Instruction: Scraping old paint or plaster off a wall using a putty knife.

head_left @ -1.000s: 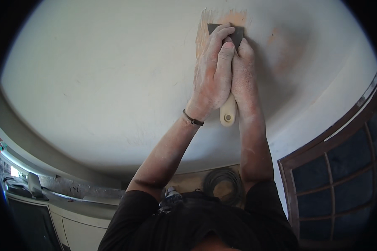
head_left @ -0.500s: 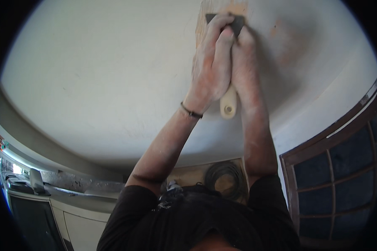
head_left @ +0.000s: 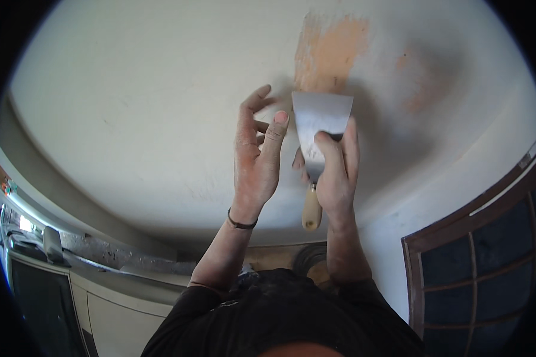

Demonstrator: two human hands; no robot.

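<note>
Now that they've parted, our left hand (head_left: 255,166) hangs empty; our right hand (head_left: 337,181) grips the scraper (head_left: 320,113), orange patch (head_left: 337,50) uncovered.

- An indoor room; whether home or workplace cannot be told.
- At one o'clock, an orange-brown patch (head_left: 333,53) on a pale surface (head_left: 161,89).
- Toward two, a scraper (head_left: 318,113).
- At four, a brown frame (head_left: 412,273) with dark panes (head_left: 445,262).
- At five, a dark coil (head_left: 308,257).
- Between seven and eight, a pale cabinet (head_left: 122,321).
</note>
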